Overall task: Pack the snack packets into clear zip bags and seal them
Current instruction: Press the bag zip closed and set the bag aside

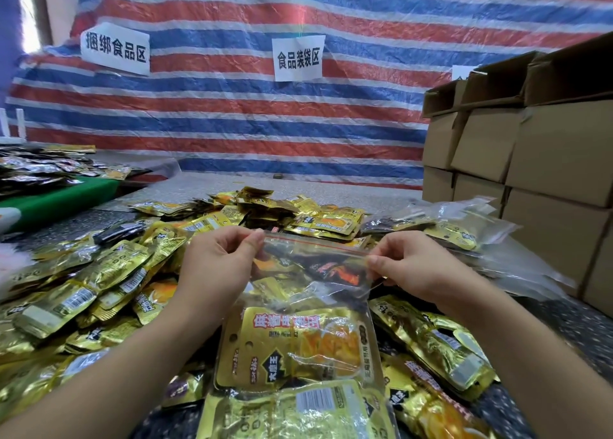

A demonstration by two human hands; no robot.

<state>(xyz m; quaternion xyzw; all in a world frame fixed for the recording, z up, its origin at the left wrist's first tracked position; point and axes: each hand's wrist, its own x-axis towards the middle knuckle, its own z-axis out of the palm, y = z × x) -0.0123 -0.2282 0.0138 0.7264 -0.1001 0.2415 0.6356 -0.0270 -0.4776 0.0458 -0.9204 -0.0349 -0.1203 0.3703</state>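
From the head view, the left hand (219,262) and the right hand (409,266) each pinch one end of the red-lined top edge of a clear zip bag (305,309), holding it up above the surface (570,325) with gold snack packets (298,345) lying inside it. Loose gold packets (99,282) are heaped on the surface all around and under the bag, and a pile of filled clear bags (454,229) lies to the right, just beside stacked cardboard boxes (537,159). Behind everything hangs a red, white and blue striped tarp (252,113) bearing white paper signs (297,58).
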